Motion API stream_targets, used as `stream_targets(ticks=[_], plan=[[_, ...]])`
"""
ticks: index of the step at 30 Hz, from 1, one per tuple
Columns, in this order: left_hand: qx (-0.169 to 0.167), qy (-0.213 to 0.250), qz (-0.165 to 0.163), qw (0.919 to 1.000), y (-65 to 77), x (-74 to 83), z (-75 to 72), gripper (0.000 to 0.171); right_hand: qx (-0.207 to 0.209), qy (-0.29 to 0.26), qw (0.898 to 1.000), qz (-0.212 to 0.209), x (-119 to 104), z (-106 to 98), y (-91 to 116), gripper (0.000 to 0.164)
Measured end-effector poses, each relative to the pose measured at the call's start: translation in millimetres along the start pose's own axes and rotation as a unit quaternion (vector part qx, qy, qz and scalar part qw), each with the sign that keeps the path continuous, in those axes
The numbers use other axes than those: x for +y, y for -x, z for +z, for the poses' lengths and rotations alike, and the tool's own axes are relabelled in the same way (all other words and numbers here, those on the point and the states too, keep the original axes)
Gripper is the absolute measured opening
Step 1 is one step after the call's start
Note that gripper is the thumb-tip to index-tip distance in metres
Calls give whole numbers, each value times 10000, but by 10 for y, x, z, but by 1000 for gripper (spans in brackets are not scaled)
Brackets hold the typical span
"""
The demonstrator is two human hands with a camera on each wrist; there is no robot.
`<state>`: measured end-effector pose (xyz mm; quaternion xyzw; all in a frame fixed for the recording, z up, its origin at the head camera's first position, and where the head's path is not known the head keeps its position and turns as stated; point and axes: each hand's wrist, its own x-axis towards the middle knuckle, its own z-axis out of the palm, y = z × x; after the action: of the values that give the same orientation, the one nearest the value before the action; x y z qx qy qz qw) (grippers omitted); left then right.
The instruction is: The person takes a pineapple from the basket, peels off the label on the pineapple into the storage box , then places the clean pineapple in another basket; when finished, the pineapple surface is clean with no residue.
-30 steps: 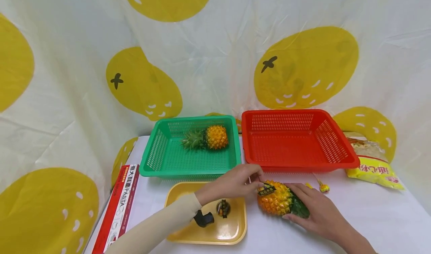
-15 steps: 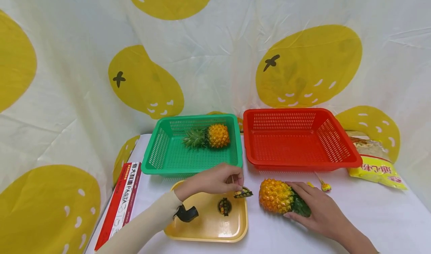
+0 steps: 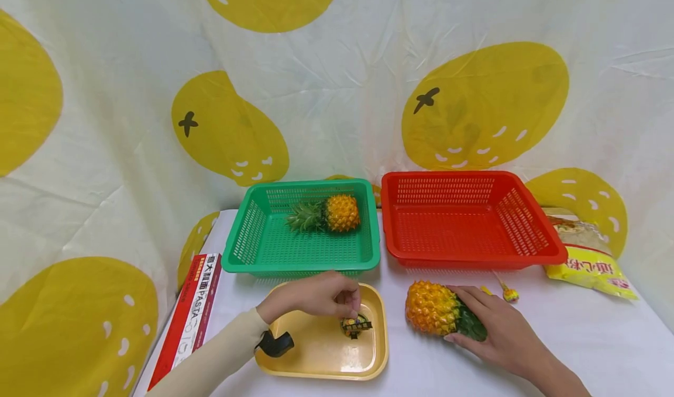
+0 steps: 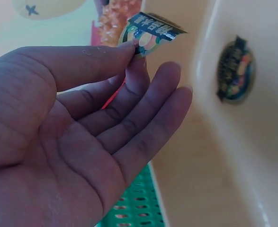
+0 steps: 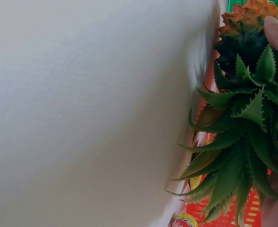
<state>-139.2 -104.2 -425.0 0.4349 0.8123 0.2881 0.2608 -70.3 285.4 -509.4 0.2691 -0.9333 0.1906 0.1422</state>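
Observation:
My left hand (image 3: 327,294) pinches a small black-and-gold fruit sticker (image 4: 150,33) between thumb and forefinger, its other fingers loosely bent. It is over the yellow tray (image 3: 310,344). A similar round sticker (image 4: 235,71) lies on the tray floor, just under the held one in the head view. To the right, a pineapple (image 3: 429,307) lies on its side on the white table, fruit end toward the tray. My right hand (image 3: 497,327) holds it at the crown end, thumb on the near side and fingers over the far side. The spiky green leaves (image 5: 243,156) run back beneath the palm.
Behind the tray stands a green basket (image 3: 302,267) with another pineapple (image 3: 342,213) in it. A red basket (image 3: 447,230) is beside it. At the left lies a pasta box (image 3: 189,315); at the right are a lollipop (image 3: 509,294) and a yellow bag (image 3: 590,268).
My left hand has moved left with the sticker, from the pineapple's fruit end to over the tray, above the other sticker. The right hand and pineapple have stayed in place.

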Motion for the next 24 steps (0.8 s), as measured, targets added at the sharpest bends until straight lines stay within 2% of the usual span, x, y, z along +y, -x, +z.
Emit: stream_targets(ticks=[5, 8, 15, 20, 24], plan=[[-152, 370, -138, 9991, 76, -64, 81, 8, 33, -13, 10000, -9, 6, 4, 19, 86], [-313, 429, -179, 9984, 116, -102, 120, 11, 24, -27, 10000, 7, 6, 9, 21, 86], [-634, 659, -583, 9941, 200, -160, 155, 14, 1, -24, 10000, 34, 3, 20, 27, 86], [-620, 477, -779, 9939, 242, -187, 162, 12, -6, -19, 10000, 52, 6, 15, 20, 86], [-500, 63, -834, 9952, 248, -223, 175, 14, -48, -39, 9999, 86, 0, 12, 17, 86]])
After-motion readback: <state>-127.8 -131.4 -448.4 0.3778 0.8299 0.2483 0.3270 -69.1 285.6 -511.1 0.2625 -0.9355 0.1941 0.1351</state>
